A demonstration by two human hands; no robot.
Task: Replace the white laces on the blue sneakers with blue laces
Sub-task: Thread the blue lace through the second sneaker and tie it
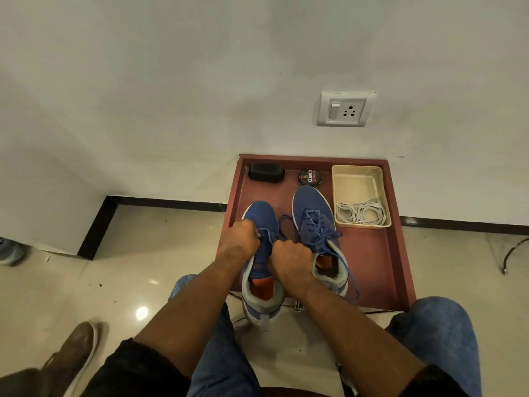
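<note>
Both forearms bare, dark sleeves pushed up near the elbows, reaching forward and converging. Left hand (242, 239) curled, knuckles up, fingertips pinching a blue lace (267, 233). Right hand (292, 257) just beside it, also fisted, fingers closed on the same lace. Wrists near level, hands almost touching.

The near right part of the dark red wooden tray (372, 265) lies bare. Its far edge is blocked by a black shoe brush (266, 172), a round polish tin (310, 177) and a beige plastic basket (357, 179) holding coiled white laces (361, 214); two blue knit sneakers (313, 222) fill the left half.
</note>
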